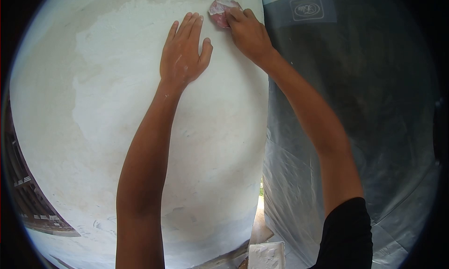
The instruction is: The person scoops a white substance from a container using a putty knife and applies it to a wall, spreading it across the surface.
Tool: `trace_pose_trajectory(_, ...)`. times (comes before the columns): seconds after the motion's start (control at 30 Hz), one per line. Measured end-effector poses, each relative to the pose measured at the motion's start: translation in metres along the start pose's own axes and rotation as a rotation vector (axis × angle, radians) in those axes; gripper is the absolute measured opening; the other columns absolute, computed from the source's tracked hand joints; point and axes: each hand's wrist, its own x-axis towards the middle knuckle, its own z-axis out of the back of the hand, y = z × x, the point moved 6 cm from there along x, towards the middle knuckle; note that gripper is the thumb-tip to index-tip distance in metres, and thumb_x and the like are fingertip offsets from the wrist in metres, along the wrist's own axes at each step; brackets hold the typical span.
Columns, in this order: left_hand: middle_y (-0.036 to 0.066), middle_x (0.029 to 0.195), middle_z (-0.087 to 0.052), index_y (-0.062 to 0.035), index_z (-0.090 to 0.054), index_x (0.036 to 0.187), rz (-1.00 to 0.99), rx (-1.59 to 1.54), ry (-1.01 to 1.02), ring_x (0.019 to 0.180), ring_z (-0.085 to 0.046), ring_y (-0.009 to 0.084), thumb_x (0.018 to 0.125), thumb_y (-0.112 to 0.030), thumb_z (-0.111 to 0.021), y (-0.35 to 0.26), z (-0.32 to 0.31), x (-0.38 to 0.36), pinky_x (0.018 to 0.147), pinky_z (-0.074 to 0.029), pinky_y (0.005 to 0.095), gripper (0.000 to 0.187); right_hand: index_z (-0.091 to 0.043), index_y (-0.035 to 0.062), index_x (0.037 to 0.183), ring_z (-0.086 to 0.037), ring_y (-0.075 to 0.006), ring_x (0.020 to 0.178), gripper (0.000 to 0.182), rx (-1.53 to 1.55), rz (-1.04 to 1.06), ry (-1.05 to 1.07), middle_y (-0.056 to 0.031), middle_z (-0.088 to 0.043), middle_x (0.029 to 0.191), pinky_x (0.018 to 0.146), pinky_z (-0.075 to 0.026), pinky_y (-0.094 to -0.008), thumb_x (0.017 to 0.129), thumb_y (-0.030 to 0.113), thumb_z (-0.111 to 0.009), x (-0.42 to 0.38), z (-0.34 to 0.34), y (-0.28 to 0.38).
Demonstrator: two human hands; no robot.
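A large whitish surface with uneven white patches fills the left and middle of the view. My left hand lies flat on it near the top, fingers stretched out and holding nothing. To its right, my right hand grips a reddish-pink pad smeared with white, close to the surface's right edge. The pad rests against the surface. Part of it is hidden behind my right fingers.
A dark panel under clear plastic, with a logo label, stands on the right. A white tray holding whitish material is at the bottom. Dark slatted objects are at the lower left.
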Motion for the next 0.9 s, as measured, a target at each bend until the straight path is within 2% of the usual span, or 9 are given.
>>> trace_pose_trajectory(0.13,0.017,0.147,-0.056,0.002,-0.051,0.143,0.008,-0.007,-0.008,0.144,-0.045,0.029,0.097,-0.017,-0.051,0.0,0.001,0.001,0.123,-0.029,0.0457,0.05,-0.07,-0.0012,0.105,-0.06,-0.0276,0.098,0.024,0.092,0.032,0.004,-0.0052,-0.06,0.112,0.07,-0.063,-0.0379,0.081,0.001,-0.068,-0.019,0.026,0.01)
trace_pose_trajectory(0.2,0.017,0.147,-0.056,0.0017,-0.051,0.143,0.011,-0.001,-0.002,0.144,-0.045,0.029,0.097,-0.017,-0.051,0.0,-0.001,0.001,0.123,-0.029,0.0458,0.05,-0.07,-0.001,0.105,-0.06,-0.0282,0.096,0.023,0.082,-0.029,-0.12,-0.006,-0.06,0.11,0.073,-0.063,-0.0387,0.082,0.001,-0.068,-0.007,0.034,-0.008)
trace_pose_trajectory(0.27,0.017,0.147,-0.056,0.001,-0.051,0.144,0.011,0.019,-0.011,0.144,-0.045,0.0287,0.097,-0.017,-0.051,0.001,-0.001,0.0,0.123,-0.029,0.0456,0.051,-0.066,0.0022,0.114,-0.059,-0.029,0.092,0.034,0.079,-0.07,-0.144,-0.0058,-0.058,0.105,0.079,-0.055,-0.0421,0.081,-0.002,-0.07,0.017,0.024,-0.031)
trace_pose_trajectory(0.33,0.016,0.147,-0.055,0.0006,-0.051,0.144,0.01,0.024,0.0,0.144,-0.045,0.0285,0.097,-0.018,-0.051,0.0,-0.001,0.0,0.123,-0.029,0.0455,0.051,-0.066,-0.0016,0.105,-0.06,-0.0382,0.103,0.019,0.017,-0.138,-0.055,-0.0161,-0.061,0.112,0.089,-0.054,-0.0462,0.095,0.006,-0.052,0.037,0.006,-0.051)
trace_pose_trajectory(0.47,0.016,0.148,-0.055,0.0001,-0.05,0.145,0.004,0.036,0.006,0.145,-0.044,0.028,0.096,-0.018,-0.051,0.0,-0.001,0.0,0.123,-0.029,0.045,0.052,-0.067,-0.0018,0.104,-0.06,-0.0381,0.103,0.018,0.023,-0.098,-0.032,-0.0161,-0.061,0.112,0.09,-0.054,-0.0464,0.094,0.006,-0.053,0.028,-0.016,-0.053)
trace_pose_trajectory(0.53,0.016,0.148,-0.054,0.0001,-0.05,0.145,0.009,0.046,0.01,0.145,-0.043,0.0279,0.096,-0.018,-0.051,0.0,-0.001,0.0,0.123,-0.028,0.0448,0.052,-0.067,0.0019,0.115,-0.059,-0.0296,0.09,0.033,0.029,-0.035,-0.005,-0.0077,-0.058,0.101,0.079,-0.055,-0.0428,0.083,-0.001,-0.07,0.003,-0.006,-0.038)
trace_pose_trajectory(0.73,0.017,0.148,-0.054,0.0002,-0.05,0.145,0.009,0.039,0.007,0.145,-0.043,0.0284,0.096,-0.018,-0.051,-0.001,-0.001,0.001,0.123,-0.028,0.0449,0.052,-0.067,-0.0026,0.103,-0.06,-0.0285,0.097,0.019,0.135,-0.04,-0.021,-0.0074,-0.06,0.113,0.077,-0.061,-0.0408,0.084,0.001,-0.065,-0.032,0.03,-0.018)
trace_pose_trajectory(0.87,0.018,0.147,-0.055,0.0006,-0.05,0.145,0.01,0.019,-0.01,0.143,-0.045,0.0302,0.095,-0.016,-0.052,-0.002,0.001,0.0,0.122,-0.031,0.0453,0.052,-0.064,0.001,0.11,-0.058,-0.0284,0.094,0.028,0.088,-0.046,-0.14,-0.0053,-0.057,0.109,0.079,-0.057,-0.0416,0.082,-0.003,-0.068,0.021,0.029,-0.036)
trace_pose_trajectory(0.9,0.018,0.147,-0.055,0.0006,-0.05,0.145,0.011,0.021,-0.011,0.143,-0.045,0.0302,0.095,-0.016,-0.052,-0.002,0.001,0.0,0.122,-0.031,0.0453,0.052,-0.065,-0.0011,0.107,-0.059,-0.0329,0.099,0.019,0.083,-0.078,-0.098,-0.0107,-0.059,0.11,0.084,-0.056,-0.0437,0.088,0.001,-0.061,0.037,0.023,-0.038)
